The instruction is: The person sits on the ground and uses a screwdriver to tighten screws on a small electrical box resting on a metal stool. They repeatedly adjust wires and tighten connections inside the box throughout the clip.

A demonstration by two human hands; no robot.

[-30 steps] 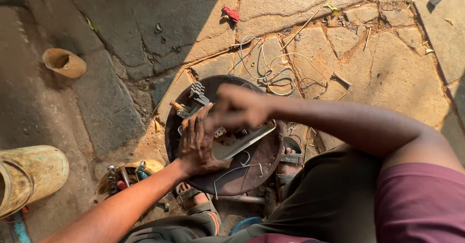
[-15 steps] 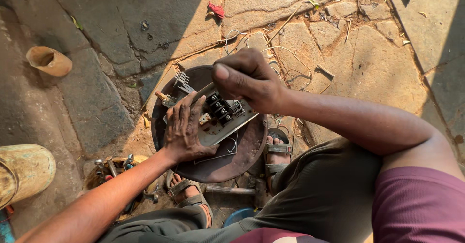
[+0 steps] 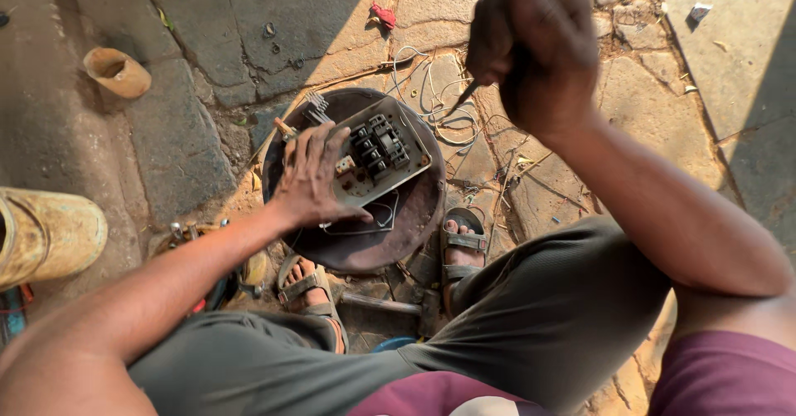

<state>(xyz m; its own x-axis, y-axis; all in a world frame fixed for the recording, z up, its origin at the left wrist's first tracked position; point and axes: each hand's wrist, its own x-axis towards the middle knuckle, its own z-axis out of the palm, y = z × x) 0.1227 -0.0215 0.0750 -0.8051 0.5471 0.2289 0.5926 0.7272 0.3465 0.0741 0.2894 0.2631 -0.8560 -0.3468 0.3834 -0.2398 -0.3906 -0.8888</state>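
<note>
My right hand (image 3: 535, 47) is up now — a moment ago it was pressed down on the switch plate (image 3: 377, 155), and now it hangs well above the stone paving, fist closed around a thin dark tool (image 3: 463, 97) whose tip pokes out below my fingers. I can't tell what kind of tool it is from here. My left hand (image 3: 311, 180) hasn't budged: palm flat, fingers spread, pinning the near-left corner of the grey plate with its black switch block (image 3: 380, 147). The plate lies tilted on the round rusty pan (image 3: 414, 225), which sits on the ground just in front of my sandalled feet (image 3: 464, 238). With the right hand lifted, the switch block is fully in sight — loose wires (image 3: 439, 118) trail off beyond the pan.
</note>
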